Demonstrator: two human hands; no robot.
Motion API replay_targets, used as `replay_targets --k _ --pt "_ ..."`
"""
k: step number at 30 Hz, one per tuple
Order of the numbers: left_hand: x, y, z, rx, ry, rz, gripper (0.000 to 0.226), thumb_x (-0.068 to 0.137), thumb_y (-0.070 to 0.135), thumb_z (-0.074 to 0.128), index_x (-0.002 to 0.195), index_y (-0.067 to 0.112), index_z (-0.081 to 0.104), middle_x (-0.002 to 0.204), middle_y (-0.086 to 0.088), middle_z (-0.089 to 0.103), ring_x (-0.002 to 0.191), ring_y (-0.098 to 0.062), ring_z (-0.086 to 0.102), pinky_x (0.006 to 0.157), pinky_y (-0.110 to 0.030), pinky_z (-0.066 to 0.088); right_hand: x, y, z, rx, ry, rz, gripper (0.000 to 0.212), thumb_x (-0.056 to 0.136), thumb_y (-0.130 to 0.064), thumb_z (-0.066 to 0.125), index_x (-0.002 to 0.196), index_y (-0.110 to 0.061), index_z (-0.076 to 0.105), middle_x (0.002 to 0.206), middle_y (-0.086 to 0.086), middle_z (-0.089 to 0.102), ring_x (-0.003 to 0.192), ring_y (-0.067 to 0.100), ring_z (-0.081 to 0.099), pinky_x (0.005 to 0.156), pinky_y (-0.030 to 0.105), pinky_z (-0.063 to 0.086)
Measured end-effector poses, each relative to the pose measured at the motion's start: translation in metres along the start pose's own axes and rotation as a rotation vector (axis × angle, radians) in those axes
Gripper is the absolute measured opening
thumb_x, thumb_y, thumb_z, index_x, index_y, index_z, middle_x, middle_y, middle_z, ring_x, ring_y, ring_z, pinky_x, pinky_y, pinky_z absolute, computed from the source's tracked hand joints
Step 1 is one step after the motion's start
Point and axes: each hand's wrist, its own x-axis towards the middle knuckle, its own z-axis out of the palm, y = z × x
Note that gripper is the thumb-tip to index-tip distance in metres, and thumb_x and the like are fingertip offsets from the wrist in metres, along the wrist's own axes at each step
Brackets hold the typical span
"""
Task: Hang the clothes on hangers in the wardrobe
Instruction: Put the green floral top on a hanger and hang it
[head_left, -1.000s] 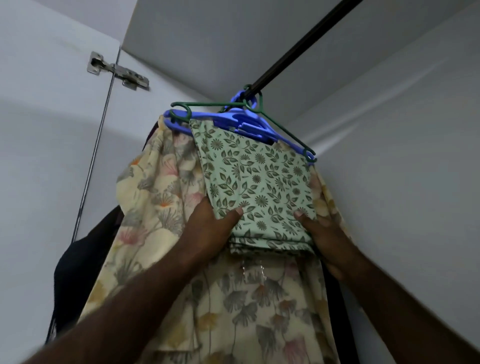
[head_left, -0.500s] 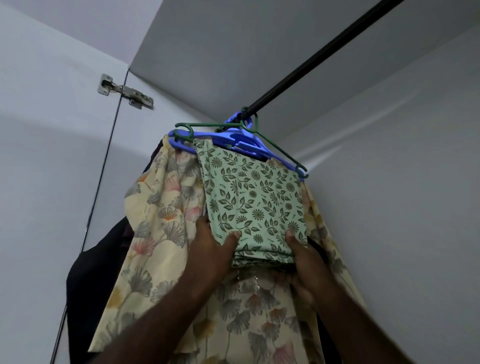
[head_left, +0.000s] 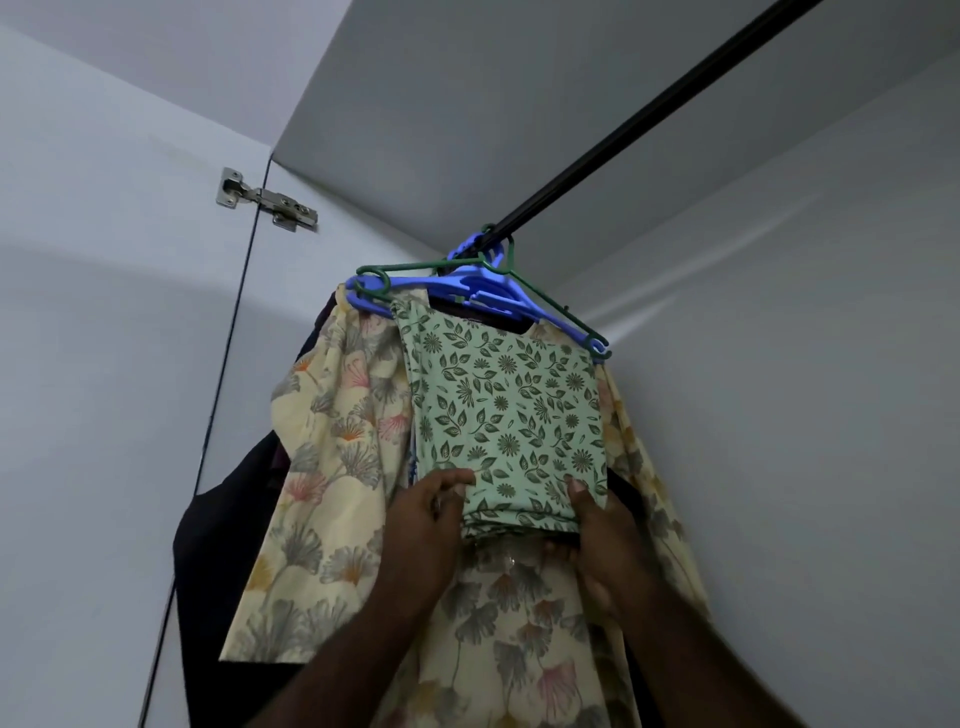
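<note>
**Both hands hold the folded green cloth on its hanger**

The green leaf-print cloth (head_left: 509, 415) hangs folded over a blue hanger (head_left: 441, 288), which is hooked on the dark wardrobe rail (head_left: 649, 119) together with a thin green hanger (head_left: 400, 268). The left hand (head_left: 426, 525) pinches the lower left corner of the cloth, with the thumb on the front. The right hand (head_left: 608, 540) grips the lower right corner, thumb on the front and fingers under the folded edge. Behind the cloth hangs a cream floral garment (head_left: 332, 431), and beside it, to the left, a dark garment (head_left: 223, 545). A metal hinge (head_left: 265, 200) sits on the door at the upper left.
</note>
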Motion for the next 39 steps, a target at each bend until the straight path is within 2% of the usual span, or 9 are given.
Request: replay_targets --k 4,7,10,13,18,23,27,33,39 --pt "-0.001 0.012 0.001 -0.046 0.047 -0.044 0.019 0.099 0.016 0.055 0.111 0.017 0.069 0.103 0.017 0.064 0.099 0.005 0.06 0.088 -0.03 0.053 -0.007 -0.011 0.0 0.035 0.018 0.028 0.027 0.101 -0.023 0.056 0.127 -0.018 0.058 0.115 0.009 0.07 0.096 0.028 0.07 0.062 0.038 0.06" --pt "-0.025 0.011 0.0 -0.086 0.027 -0.11 0.023 0.097 0.016 0.057 0.117 0.022 0.066 0.106 0.011 0.066 0.093 -0.01 0.066 0.081 -0.036 0.058 -0.021 0.001 -0.003 0.021 0.072 0.142 0.027 0.099 -0.029 0.059 0.119 -0.011 0.059 0.104 0.017 0.068 0.081 0.029 0.068 0.07 0.039 0.058" --pt "-0.065 -0.004 -0.006 -0.046 -0.022 -0.201 0.022 0.094 0.015 0.061 0.111 0.026 0.066 0.096 0.008 0.068 0.083 -0.015 0.068 0.076 -0.043 0.059 -0.05 0.026 -0.009 0.003 0.082 0.275 0.024 0.099 -0.03 0.058 0.11 -0.008 0.058 0.102 0.024 0.064 0.076 0.027 0.066 0.062 0.033 0.056" --pt "-0.112 -0.022 -0.026 -0.051 -0.064 -0.352 0.026 0.092 0.018 0.064 0.114 0.031 0.063 0.091 0.002 0.067 0.085 -0.022 0.068 0.077 -0.044 0.058 -0.094 0.062 -0.014 -0.024 0.078 0.4 0.036 0.098 -0.036 0.059 0.116 -0.005 0.056 0.104 0.022 0.066 0.078 0.027 0.069 0.061 0.032 0.056" --pt "-0.191 -0.049 -0.079 -0.011 -0.155 -0.598 0.031 0.083 0.029 0.067 0.113 0.035 0.059 0.084 -0.006 0.068 0.078 -0.028 0.07 0.076 -0.05 0.059 -0.176 0.115 -0.019 -0.043 0.087 0.59 0.032 0.096 -0.037 0.06 0.109 -0.008 0.06 0.098 0.016 0.07 0.078 0.025 0.069 0.062 0.03 0.054" --pt "-0.271 -0.047 -0.153 0.045 -0.241 -0.86 0.038 0.092 0.017 0.065 0.125 0.019 0.046 0.087 -0.01 0.066 0.073 -0.022 0.07 0.061 -0.035 0.057 -0.274 0.154 -0.008 -0.068 0.097 0.807 0.024 0.097 -0.034 0.059 0.098 -0.01 0.064 0.084 0.008 0.069 0.071 0.019 0.064 0.065 0.03 0.051" --pt "-0.34 -0.033 -0.229 0.067 -0.246 -1.047 0.039 0.094 0.022 0.064 0.126 0.019 0.043 0.095 -0.012 0.067 0.075 -0.022 0.071 0.064 -0.036 0.056 -0.376 0.183 0.02 -0.102 0.071 1.004 0.019 0.097 -0.032 0.059 0.093 -0.013 0.062 0.078 0.004 0.066 0.062 0.015 0.061 0.059 0.025 0.05" --pt "-0.445 0.008 -0.368 0.053 -0.08 -1.327 0.044 0.095 0.025 0.062 0.132 0.017 0.039 0.105 -0.012 0.066 0.081 -0.022 0.071 0.065 -0.032 0.058 -0.548 0.222 0.098 -0.13 0.062 1.257 0.02 0.097 -0.031 0.058 0.096 -0.011 0.062 0.083 0.006 0.067 0.066 0.016 0.062 0.059 0.026 0.051" --pt "-0.543 0.053 -0.531 -0.028 0.402 -1.564 0.043 0.094 0.021 0.062 0.131 0.011 0.043 0.103 -0.018 0.068 0.081 -0.027 0.07 0.063 -0.036 0.057 -0.707 0.233 0.214 -0.105 -0.082 1.457 0.024 0.1 -0.03 0.054 0.104 -0.007 0.06 0.087 0.01 0.066 0.071 0.02 0.063 0.064 0.03 0.052"
